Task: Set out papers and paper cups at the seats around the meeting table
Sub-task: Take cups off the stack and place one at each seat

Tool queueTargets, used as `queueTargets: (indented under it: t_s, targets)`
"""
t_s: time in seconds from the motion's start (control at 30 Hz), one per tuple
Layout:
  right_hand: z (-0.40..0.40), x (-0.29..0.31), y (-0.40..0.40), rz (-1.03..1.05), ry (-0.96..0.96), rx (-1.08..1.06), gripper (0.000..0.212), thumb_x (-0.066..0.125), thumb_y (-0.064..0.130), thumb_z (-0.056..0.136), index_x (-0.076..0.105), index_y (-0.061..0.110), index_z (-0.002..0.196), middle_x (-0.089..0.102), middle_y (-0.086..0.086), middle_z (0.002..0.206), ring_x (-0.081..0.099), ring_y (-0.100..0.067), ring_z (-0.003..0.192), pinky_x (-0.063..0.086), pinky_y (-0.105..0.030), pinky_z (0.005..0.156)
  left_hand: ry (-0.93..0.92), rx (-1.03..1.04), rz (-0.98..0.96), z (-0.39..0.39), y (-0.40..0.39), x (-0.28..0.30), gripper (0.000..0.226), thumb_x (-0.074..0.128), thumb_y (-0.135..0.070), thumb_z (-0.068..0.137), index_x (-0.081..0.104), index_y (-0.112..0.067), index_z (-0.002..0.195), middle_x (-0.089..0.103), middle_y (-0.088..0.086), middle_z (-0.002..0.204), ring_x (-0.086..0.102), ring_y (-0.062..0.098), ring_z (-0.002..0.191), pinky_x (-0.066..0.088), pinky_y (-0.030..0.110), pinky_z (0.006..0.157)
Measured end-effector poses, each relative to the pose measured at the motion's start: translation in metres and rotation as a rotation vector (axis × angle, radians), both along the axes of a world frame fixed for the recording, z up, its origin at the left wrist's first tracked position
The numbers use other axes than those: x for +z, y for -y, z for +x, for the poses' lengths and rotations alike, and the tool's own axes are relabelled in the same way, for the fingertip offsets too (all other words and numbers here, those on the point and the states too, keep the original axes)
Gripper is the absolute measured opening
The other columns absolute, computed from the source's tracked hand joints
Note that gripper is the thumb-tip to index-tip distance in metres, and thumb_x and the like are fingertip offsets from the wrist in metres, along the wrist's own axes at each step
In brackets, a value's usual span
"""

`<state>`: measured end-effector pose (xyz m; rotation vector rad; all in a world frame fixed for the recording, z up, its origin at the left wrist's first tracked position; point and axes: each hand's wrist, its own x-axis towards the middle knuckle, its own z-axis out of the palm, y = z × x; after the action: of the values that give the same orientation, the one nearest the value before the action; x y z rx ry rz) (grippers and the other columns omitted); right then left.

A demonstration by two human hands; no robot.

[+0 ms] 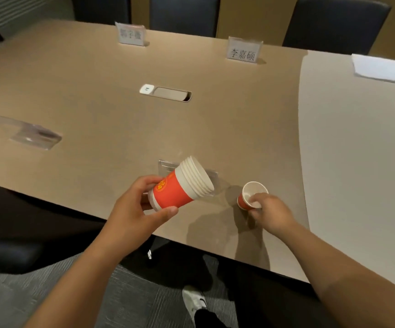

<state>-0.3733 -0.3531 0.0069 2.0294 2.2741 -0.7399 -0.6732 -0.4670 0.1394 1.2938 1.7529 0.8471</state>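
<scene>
My left hand [142,209] grips a stack of red and white paper cups [182,185], tilted on its side with the rims pointing up and right, above the near table edge. My right hand [271,213] pinches the rim of a single red paper cup [251,194] that stands upright on the tan meeting table [97,110], just right of the stack. A sheaf of white papers [383,68] lies at the far right on the paler table section.
Two name cards stand across the table [131,34] [244,51] in front of dark chairs [184,13]. A clear card holder [29,133] sits at the left, another [165,165] behind the stack. A power socket panel [165,93] is set in the middle.
</scene>
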Motion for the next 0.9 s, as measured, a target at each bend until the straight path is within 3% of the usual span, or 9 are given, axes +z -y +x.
queueTargets:
  t_s: [0.07,0.13,0.2,0.27,0.37,0.5,0.63,0.73,0.9]
  targets:
    - [-0.001,0.016,0.001,0.039,0.084,0.048,0.046,0.068,0.036,0.083,0.057,0.025,0.126,0.058,0.000,0.133,0.056,-0.026,0.117,0.051,-0.038,0.088,-0.012,-0.031,-0.006,-0.010,-0.006,-0.002,0.058,0.083,-0.023,0.073,0.053,-0.039,0.120,0.063,-0.014,0.114,0.068,0.007,0.095,0.056,0.025,0.079]
    - [-0.013,0.047,0.003,0.185,0.058,0.074,0.041,0.064,0.040,0.085,0.059,0.025,0.122,0.057,0.004,0.125,0.059,-0.023,0.108,0.052,-0.037,0.081,-0.019,-0.052,0.007,-0.022,-0.009,0.000,0.059,0.084,-0.023,0.073,0.052,-0.038,0.120,0.062,-0.016,0.114,0.066,0.007,0.096,0.055,0.024,0.081]
    - [-0.046,0.088,0.010,0.341,-0.154,0.129,0.028,0.062,0.036,0.088,0.065,0.024,0.113,0.059,0.007,0.108,0.061,-0.012,0.094,0.050,-0.032,0.078,-0.026,-0.075,0.037,-0.040,-0.010,0.004,0.060,0.084,-0.021,0.073,0.052,-0.036,0.121,0.061,-0.016,0.116,0.065,0.009,0.099,0.054,0.023,0.084]
    - [-0.093,0.129,0.021,0.373,-0.430,0.205,0.019,0.062,0.027,0.091,0.070,0.021,0.108,0.061,0.014,0.095,0.058,0.003,0.081,0.043,-0.017,0.074,-0.018,-0.087,0.068,-0.058,-0.012,0.008,0.059,0.084,-0.021,0.072,0.053,-0.036,0.120,0.061,-0.016,0.116,0.065,0.010,0.100,0.053,0.023,0.083]
    - [-0.169,0.174,0.044,0.103,-0.730,0.204,0.021,0.058,0.019,0.095,0.070,0.018,0.112,0.069,0.003,0.085,0.060,-0.002,0.065,0.045,-0.014,0.066,-0.018,-0.076,0.101,-0.097,-0.007,0.019,0.059,0.085,-0.021,0.071,0.052,-0.042,0.115,0.060,-0.021,0.113,0.064,0.006,0.098,0.051,0.021,0.080]
    - [-0.249,0.192,0.070,0.069,-0.686,0.229,0.017,0.056,0.019,0.095,0.071,0.013,0.092,0.063,-0.002,0.056,0.056,-0.006,0.053,0.043,-0.018,0.061,-0.041,-0.083,0.168,-0.169,0.010,0.035,0.058,0.085,-0.018,0.072,0.054,-0.038,0.117,0.060,-0.022,0.110,0.063,0.005,0.097,0.052,0.023,0.081]
    - [-0.328,0.195,0.089,0.136,-0.769,0.164,0.003,0.069,0.017,0.086,0.071,0.017,0.083,0.066,-0.004,0.064,0.059,-0.009,0.054,0.050,-0.027,0.060,-0.085,-0.091,0.194,-0.250,0.034,0.047,0.058,0.086,-0.018,0.070,0.055,-0.038,0.115,0.061,-0.024,0.108,0.063,0.000,0.095,0.053,0.020,0.081]
    - [-0.393,0.194,0.101,0.213,-0.797,0.124,0.009,0.078,0.020,0.077,0.070,0.018,0.077,0.066,-0.009,0.069,0.050,-0.010,0.056,0.045,-0.031,0.057,-0.102,-0.048,0.205,-0.312,0.051,0.047,0.059,0.087,-0.017,0.069,0.056,-0.034,0.116,0.064,-0.018,0.109,0.065,0.003,0.094,0.055,0.023,0.082]
    - [-0.447,0.196,0.087,0.326,-0.808,0.067,0.008,0.078,0.025,0.077,0.072,0.026,0.073,0.055,0.006,0.052,0.042,-0.006,0.050,0.037,-0.025,0.053,-0.082,0.031,0.202,-0.385,0.055,0.038,0.058,0.087,-0.014,0.068,0.057,-0.031,0.114,0.067,-0.011,0.109,0.069,0.009,0.091,0.058,0.032,0.084]
